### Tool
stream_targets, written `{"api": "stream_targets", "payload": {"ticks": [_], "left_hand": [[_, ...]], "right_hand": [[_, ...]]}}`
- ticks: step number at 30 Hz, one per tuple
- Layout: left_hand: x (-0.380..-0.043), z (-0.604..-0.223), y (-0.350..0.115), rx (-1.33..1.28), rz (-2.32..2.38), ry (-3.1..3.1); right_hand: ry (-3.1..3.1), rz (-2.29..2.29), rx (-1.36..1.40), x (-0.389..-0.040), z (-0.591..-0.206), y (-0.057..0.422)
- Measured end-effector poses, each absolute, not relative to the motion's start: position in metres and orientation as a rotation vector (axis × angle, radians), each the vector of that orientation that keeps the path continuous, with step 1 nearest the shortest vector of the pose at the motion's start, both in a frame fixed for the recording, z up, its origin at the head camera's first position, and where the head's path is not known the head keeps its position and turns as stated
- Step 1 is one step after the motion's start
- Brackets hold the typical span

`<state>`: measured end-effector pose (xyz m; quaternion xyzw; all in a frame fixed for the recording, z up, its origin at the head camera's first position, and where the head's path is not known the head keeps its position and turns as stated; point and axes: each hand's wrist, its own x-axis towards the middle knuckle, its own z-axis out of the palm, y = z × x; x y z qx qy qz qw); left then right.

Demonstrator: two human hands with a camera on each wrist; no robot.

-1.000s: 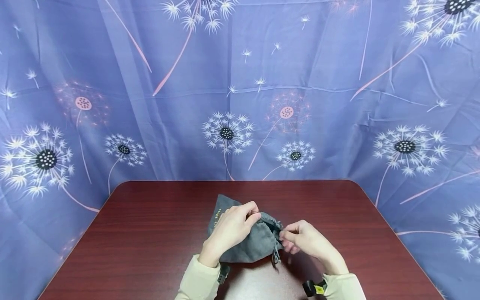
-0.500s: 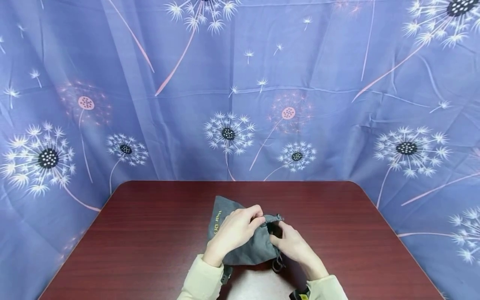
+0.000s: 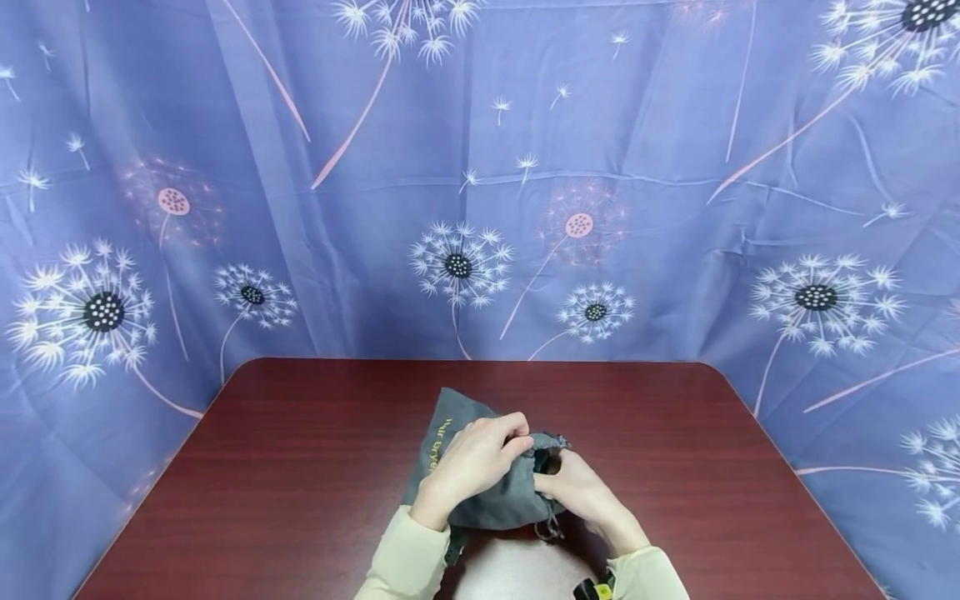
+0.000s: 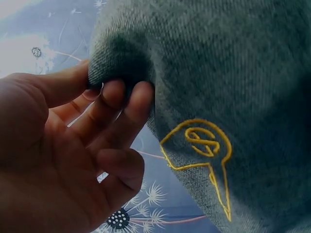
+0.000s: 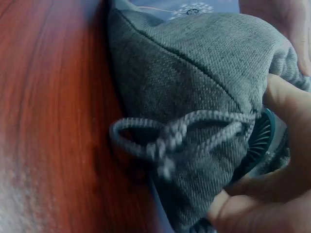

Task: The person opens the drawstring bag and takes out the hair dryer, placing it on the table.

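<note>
A grey cloth drawstring pouch (image 3: pixel 495 507) lies on the table, its mouth towards the right. Yellow stitching on it reads "Hair Drye", partly covered, and the left wrist view shows a stitched hair dryer outline (image 4: pixel 227 160). My left hand (image 3: pixel 472 458) pinches the pouch's cloth near the mouth between thumb and fingers. At the mouth is my right hand (image 3: pixel 588 492), thumb and fingers apart, fingertips hidden by the cloth. Between them, in the right wrist view, shows a dark green ribbed round end (image 5: pixel 261 138), probably of a hair dryer; the rest is inside.
A looped grey drawcord (image 5: pixel 174 133) hangs from the pouch's mouth. The reddish-brown wooden table (image 3: pixel 300 467) extends around the pouch. Behind it hangs a blue curtain (image 3: pixel 360 250) with dandelion prints.
My right hand has moved left, from pinching the edge of the pouch's mouth to reaching into it. My left hand keeps its hold; the pouch has shifted only slightly.
</note>
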<state>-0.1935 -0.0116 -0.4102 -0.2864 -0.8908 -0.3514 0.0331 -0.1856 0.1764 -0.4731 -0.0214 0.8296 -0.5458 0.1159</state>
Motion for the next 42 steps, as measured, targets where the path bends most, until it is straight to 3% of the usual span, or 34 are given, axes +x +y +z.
{"api": "stream_targets", "payload": {"ticks": [10,42], "left_hand": [[-0.195,-0.411,-0.014,-0.905,-1.06,-2.796],[-0.192,-0.402,-0.034,-0.953,-0.991,-2.906]], "right_hand": [[2.528,-1.638,0.177,-0.182,-0.46,0.174],[2.781,-1.387,0.169,-0.179,-0.438,0.192]]}}
